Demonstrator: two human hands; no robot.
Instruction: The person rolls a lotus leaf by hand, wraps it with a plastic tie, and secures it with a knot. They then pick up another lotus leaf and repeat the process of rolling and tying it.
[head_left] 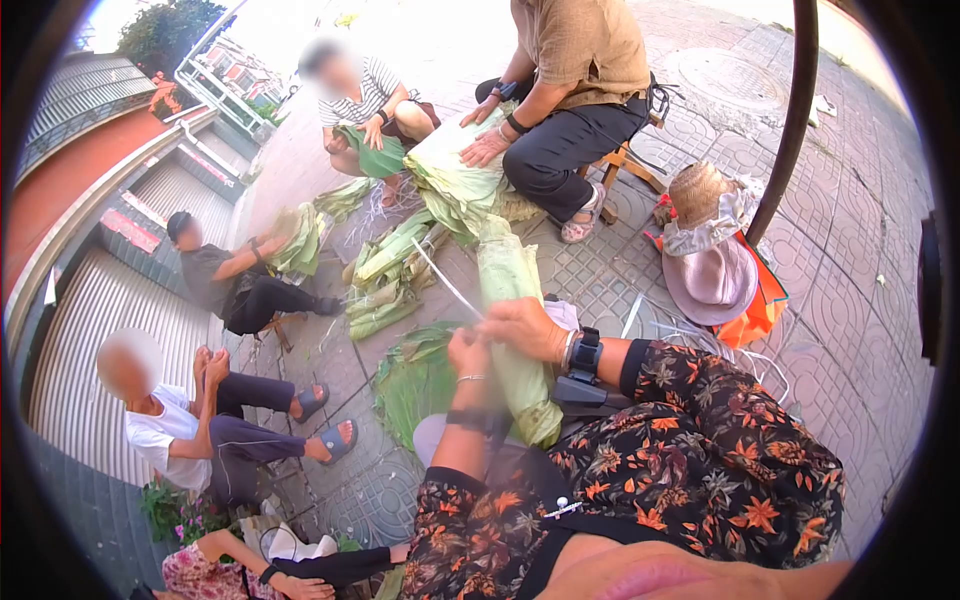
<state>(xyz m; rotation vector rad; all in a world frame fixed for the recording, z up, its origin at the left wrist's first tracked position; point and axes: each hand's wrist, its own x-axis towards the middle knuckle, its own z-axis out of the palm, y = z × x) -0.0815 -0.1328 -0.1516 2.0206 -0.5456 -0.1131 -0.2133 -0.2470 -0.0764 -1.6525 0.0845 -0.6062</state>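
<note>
A long bundle of rolled, pale green leaves [509, 268] lies across my lap, its near end close to my body. Over it, my right hand [526, 328] is closed, with a white strip [447, 275] running from its fingertips up and to the left. Pressed near it, my left hand [468, 354] is closed too, slightly blurred, and appears to grip the same strip. What lies between the two hands is partly hidden. A broad, darker green leaf [415, 385] spreads out beside my left wrist.
More leaf bundles [385, 290] lie on the pavement ahead. A co-worker on a stool presses a large leaf stack [455, 165]; others sit or crouch at left with leaves. To the right are a straw hat [702, 195], a pink hat [710, 280] and a dark pole [790, 130].
</note>
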